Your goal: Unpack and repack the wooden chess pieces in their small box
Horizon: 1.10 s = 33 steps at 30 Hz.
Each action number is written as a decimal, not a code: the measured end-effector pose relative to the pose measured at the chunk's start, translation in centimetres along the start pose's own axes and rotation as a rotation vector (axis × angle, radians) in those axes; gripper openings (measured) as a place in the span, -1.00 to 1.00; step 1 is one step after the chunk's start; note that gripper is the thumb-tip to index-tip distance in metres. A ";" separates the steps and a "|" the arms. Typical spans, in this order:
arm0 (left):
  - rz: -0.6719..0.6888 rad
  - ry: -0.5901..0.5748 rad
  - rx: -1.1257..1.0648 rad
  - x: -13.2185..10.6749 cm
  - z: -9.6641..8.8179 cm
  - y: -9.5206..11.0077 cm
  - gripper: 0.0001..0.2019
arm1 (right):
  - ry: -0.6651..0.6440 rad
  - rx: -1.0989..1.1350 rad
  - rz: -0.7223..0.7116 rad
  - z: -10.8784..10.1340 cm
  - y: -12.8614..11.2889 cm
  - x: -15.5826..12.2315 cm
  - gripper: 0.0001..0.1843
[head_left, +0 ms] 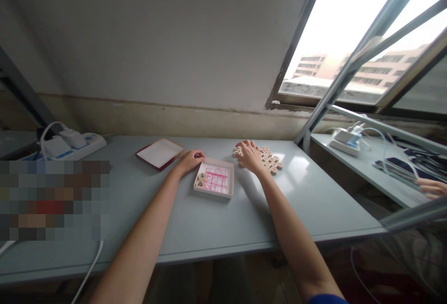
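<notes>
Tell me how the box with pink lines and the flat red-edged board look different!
The white box has raised walls, but the red-edged board is flat and thin. The box's floor shows pink grid lines, while the board's top looks plain white. Round wooden pieces sit in the box's corner, but the board shows none. The box also lies nearer the person. Both are rectangular and lie on the grey table.

The one view looks from the person's head, facing forward and down across a table from close by its near edge. The left hand and right hand sit near the middle of the frame, a wall fills the upper left, and a window fills the upper right.
</notes>
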<state>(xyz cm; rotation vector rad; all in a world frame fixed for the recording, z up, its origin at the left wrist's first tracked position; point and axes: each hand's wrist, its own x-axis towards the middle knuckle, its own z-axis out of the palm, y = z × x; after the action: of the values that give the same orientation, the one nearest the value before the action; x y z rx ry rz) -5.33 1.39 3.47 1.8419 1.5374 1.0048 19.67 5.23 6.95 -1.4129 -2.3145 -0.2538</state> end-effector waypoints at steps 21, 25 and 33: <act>0.049 0.003 0.031 0.1 -0.1 0.0 -0.81 | -0.354 0.320 -0.460 -0.5 -8.6 -1.5 -0.70; 0.031 0.000 0.038 0.1 0.0 0.0 -0.81 | -0.210 0.336 -0.368 -1.6 -6.9 -0.6 -0.73; -0.025 0.014 0.023 -0.1 0.4 1.1 -0.80 | -0.093 0.205 -0.037 -1.9 0.3 0.1 -0.77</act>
<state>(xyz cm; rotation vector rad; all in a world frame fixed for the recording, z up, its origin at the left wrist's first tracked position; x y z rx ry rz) -4.35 1.08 4.04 1.8300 1.5826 0.9949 20.36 4.75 8.72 -1.3062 -2.3656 0.0399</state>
